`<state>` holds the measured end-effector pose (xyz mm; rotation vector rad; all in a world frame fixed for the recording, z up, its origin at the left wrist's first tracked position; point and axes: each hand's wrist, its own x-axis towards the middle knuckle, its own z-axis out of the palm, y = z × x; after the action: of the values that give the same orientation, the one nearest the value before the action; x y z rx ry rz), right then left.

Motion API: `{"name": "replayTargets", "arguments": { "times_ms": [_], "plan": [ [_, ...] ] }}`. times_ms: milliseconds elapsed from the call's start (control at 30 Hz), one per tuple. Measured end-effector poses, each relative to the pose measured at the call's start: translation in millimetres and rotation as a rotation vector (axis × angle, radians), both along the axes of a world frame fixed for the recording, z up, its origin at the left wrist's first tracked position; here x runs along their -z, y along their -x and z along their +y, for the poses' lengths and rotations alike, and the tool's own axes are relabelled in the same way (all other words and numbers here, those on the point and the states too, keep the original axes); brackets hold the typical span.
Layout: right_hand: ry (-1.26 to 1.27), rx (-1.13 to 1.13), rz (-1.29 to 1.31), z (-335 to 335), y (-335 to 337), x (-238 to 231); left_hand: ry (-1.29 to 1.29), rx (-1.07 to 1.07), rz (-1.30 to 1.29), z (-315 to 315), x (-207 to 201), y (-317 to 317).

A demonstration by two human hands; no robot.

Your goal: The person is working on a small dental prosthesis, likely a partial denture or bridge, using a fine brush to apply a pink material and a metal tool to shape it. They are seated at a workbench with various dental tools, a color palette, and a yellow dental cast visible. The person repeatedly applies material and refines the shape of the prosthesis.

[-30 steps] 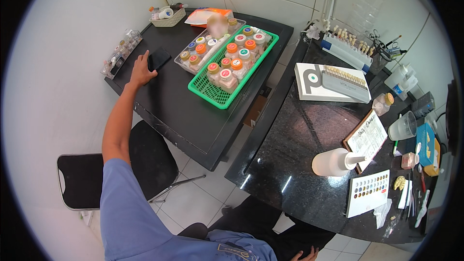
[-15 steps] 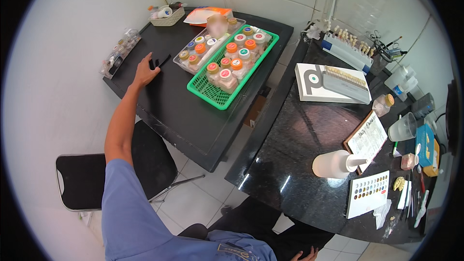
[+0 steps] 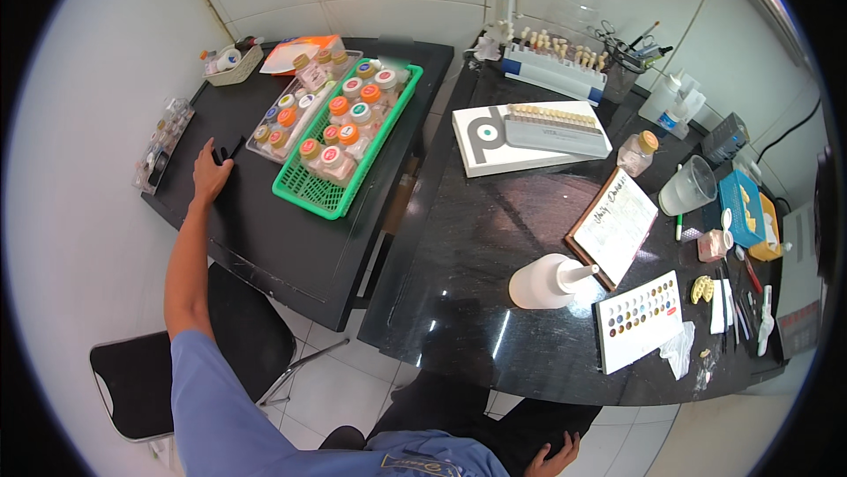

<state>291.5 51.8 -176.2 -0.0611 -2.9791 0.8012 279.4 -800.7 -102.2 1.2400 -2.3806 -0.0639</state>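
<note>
head view: left hand (image 3: 212,175) is out over the black table (image 3: 282,247), arm nearly straight, thumb and fingers part closed on the phone (image 3: 236,147). contact points are partly hidden, so can't tell how firm the grip is. phone sits at the finger end, up and to the right of the palm, seen nearly edge-on as a thin dark strip; looks tilted, not flat. its visible edge runs away from the hand and rightward, toward the clear tray (image 3: 265,154), near it but apart. green basket (image 3: 304,190) is right of that tray. row of small jars (image 3: 165,137) is on the other side, left of the hand. right hand (image 3: 554,458) is well apart, low on the dark trousers (image 3: 441,406), fingers loosely bent; can't tell if anything is under it. left is clearly the nearer hand.
</note>
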Motion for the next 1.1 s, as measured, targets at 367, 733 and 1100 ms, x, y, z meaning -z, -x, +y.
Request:
{"name": "replayTargets", "arguments": {
  "times_ms": [367,733,1100],
  "plan": [
    [0.003,-0.008,-0.006,6.2,1.7,6.0,-0.043,-0.022,0.036,12.7,-11.1,8.0],
    [-0.029,-0.036,0.025,6.4,1.0,13.3,-0.045,-0.049,0.039,20.5,-12.7,12.7],
    [-0.050,-0.023,0.023,5.8,-0.2,12.4,-0.144,0.001,-0.009,0.9,-15.5,-3.6]
  ]
}}
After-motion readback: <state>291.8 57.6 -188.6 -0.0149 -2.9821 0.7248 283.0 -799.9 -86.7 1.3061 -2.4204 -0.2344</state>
